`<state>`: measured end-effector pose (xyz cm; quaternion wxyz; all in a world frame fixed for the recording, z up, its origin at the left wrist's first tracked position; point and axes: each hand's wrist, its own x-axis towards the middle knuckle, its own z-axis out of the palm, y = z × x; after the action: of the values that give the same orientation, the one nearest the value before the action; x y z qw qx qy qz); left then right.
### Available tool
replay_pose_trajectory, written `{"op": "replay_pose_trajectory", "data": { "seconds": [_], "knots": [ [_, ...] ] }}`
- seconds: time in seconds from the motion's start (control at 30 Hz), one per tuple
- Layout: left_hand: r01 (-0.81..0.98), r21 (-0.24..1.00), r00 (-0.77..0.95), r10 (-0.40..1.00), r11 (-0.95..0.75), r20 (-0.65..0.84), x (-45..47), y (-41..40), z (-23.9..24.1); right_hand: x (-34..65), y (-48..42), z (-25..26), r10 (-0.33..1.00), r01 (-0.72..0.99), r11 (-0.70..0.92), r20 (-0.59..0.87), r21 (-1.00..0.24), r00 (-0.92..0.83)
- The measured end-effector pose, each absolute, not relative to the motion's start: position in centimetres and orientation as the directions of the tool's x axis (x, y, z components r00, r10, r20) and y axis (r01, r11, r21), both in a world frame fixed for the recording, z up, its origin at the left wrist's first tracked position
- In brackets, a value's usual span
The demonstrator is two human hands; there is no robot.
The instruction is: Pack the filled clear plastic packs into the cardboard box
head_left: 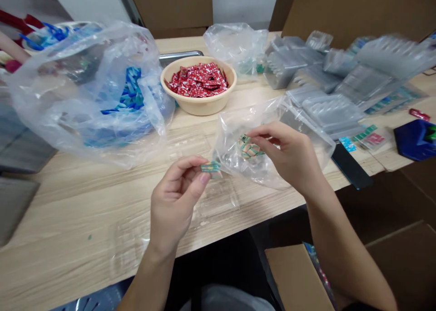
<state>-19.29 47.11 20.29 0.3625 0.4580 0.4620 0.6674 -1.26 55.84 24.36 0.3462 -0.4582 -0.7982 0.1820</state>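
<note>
My left hand (177, 197) pinches several small green-and-yellow striped pieces (211, 167) between thumb and fingers, above the table. Over the mouth of a clear plastic bag (231, 120), my right hand (289, 149) has its thumb and forefinger closed at a small green-and-tan patterned piece (244, 140). More such pieces (252, 151) lie in the bag just below those fingertips. Beneath my hands are clear plastic trays (221, 195), faint against the wood; another tray (127, 243) lies nearer the front edge.
A cream bowl (199, 105) of red patterned packets (200, 80) stands behind my hands. To its left sits a large clear bag (88, 79) with blue pieces (131, 90). Stacked clear plastic trays (334, 108), a dark flat slab (352, 165) and a blue container (413, 138) occupy the right side.
</note>
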Motion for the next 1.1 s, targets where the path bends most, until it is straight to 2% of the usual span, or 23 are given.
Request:
{"op": "replay_pose_trajectory", "data": {
  "seconds": [0.07,0.13,0.33,0.43,0.53,0.67,0.8,0.93,1.1],
  "knots": [
    [-0.087,0.945,-0.266,0.922,-0.315,0.283,-18.8,46.8,20.9,-1.4,54.4,24.5,0.857,0.476,0.514,0.443,-0.714,-0.261],
    [-0.091,0.939,-0.232,0.924,-0.331,0.303,-18.1,46.7,21.4,-1.5,53.5,24.5,0.865,0.437,0.500,0.449,-0.748,-0.222],
    [-0.056,0.944,-0.163,0.935,-0.327,0.314,-17.0,47.3,21.6,-0.8,54.3,23.9,0.882,0.607,0.458,0.414,-0.650,-0.223],
    [-0.012,0.936,-0.154,0.925,-0.352,0.346,-16.8,48.1,21.5,-0.5,54.6,23.9,0.869,0.630,0.478,0.436,-0.612,-0.236],
    [0.066,0.903,-0.131,0.894,-0.424,0.429,-16.6,48.8,21.6,-0.7,53.9,24.4,0.859,0.575,0.495,0.469,-0.652,-0.207],
    [0.144,0.854,-0.061,0.857,-0.500,0.512,-16.5,49.1,22.0,-1.0,52.4,25.5,0.812,0.442,0.582,0.507,-0.682,-0.288],
    [0.136,0.848,-0.087,0.846,-0.512,0.525,-16.4,48.8,22.0,-1.0,51.5,26.3,0.763,0.359,0.643,0.531,-0.677,-0.368],
    [0.083,0.856,-0.193,0.834,-0.510,0.516,-16.1,48.4,22.0,-0.9,50.9,26.3,0.781,0.317,0.617,0.509,-0.721,-0.362],
    [0.110,0.850,-0.309,0.795,-0.515,0.522,-15.6,47.7,22.0,-1.2,49.7,25.9,0.801,0.252,0.579,0.485,-0.775,-0.350]
  ]
}}
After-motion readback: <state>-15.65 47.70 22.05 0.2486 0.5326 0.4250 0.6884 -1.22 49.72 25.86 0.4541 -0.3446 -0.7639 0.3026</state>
